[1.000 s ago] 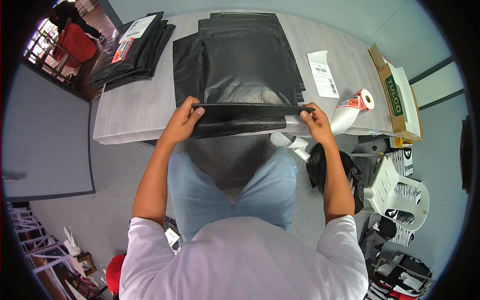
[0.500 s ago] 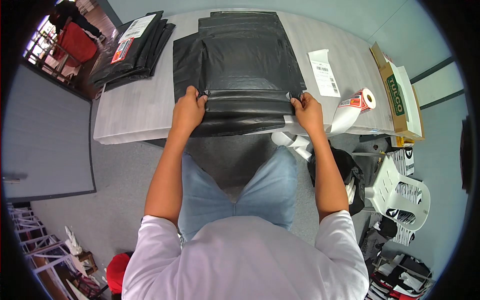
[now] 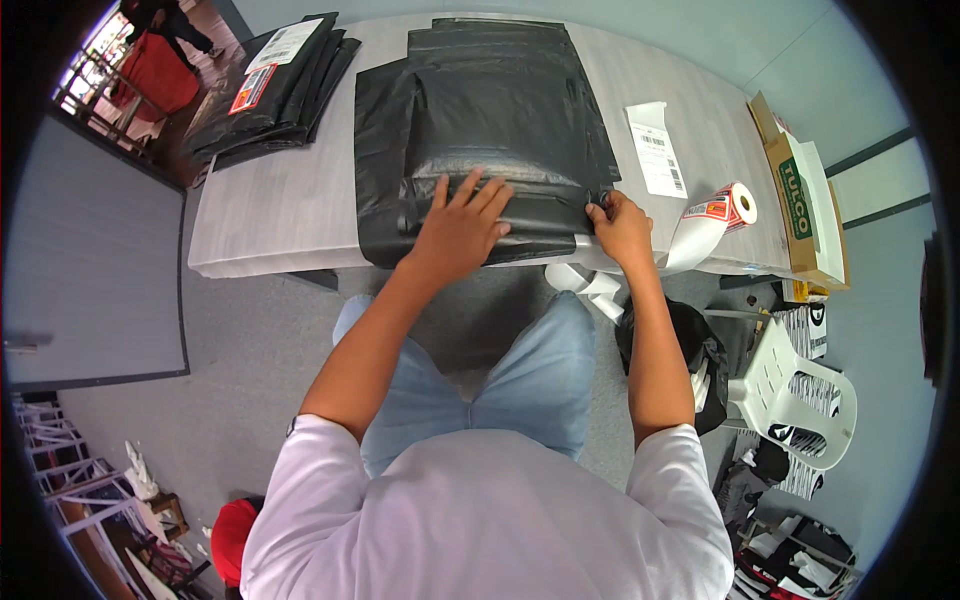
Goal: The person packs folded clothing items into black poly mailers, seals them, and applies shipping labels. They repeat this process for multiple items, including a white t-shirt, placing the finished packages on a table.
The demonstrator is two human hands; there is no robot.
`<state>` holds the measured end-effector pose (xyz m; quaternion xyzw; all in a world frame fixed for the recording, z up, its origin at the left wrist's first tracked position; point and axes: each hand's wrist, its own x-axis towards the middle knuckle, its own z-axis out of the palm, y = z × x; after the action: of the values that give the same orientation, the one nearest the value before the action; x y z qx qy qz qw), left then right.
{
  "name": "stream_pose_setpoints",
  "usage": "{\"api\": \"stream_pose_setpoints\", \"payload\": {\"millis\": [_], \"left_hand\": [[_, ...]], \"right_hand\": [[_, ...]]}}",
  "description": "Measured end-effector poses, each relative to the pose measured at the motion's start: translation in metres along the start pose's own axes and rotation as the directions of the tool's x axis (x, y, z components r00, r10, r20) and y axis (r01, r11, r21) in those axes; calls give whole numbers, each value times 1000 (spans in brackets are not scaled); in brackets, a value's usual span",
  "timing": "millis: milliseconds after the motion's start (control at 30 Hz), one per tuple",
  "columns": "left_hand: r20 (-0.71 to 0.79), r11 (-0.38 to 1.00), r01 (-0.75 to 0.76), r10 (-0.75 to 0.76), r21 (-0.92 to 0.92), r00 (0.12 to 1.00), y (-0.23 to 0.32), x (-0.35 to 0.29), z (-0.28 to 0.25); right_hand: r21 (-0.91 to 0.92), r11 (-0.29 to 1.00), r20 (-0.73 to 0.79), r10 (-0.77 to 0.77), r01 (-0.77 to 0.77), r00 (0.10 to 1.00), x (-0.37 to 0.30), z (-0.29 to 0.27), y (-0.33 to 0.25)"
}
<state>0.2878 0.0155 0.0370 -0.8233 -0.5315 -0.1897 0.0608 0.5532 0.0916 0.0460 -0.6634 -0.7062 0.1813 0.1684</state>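
Note:
A black plastic mailing bag (image 3: 500, 115) lies flat on the grey table in front of me, with more black bags showing beneath its edges. My left hand (image 3: 462, 225) rests on the bag's near part, palm down and fingers spread. At the bag's near right corner, my right hand (image 3: 620, 222) pinches the folded black plastic between thumb and fingers. To the right of the bag lies a white printed label sheet (image 3: 656, 150). Near my right hand stands a roll of labels (image 3: 728, 207), its white strip trailing over the table's front edge.
Several packed black bags with labels (image 3: 275, 90) are stacked at the table's (image 3: 260, 225) left end. An open cardboard box (image 3: 800, 190) stands at the right end. Below are a white plastic chair (image 3: 800, 395) and a black bag (image 3: 690, 350). A person (image 3: 170, 30) stands far left.
My left hand has let go of the bag's left edge and moved right, now flat on its near part. The right hand keeps its pinch at the right corner.

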Motion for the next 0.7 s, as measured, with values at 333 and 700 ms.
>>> {"api": "stream_pose_setpoints", "payload": {"millis": [333,700], "left_hand": [[178,996,78,-84,39,980,3,-12,13],[266,990,128,-109,-56,958,-36,-30,-11]], "right_hand": [[-148,709,-127,-705,689,698,-34,-2,-67],[-302,799,163,-495,520,854,-37,30,-15]]}}
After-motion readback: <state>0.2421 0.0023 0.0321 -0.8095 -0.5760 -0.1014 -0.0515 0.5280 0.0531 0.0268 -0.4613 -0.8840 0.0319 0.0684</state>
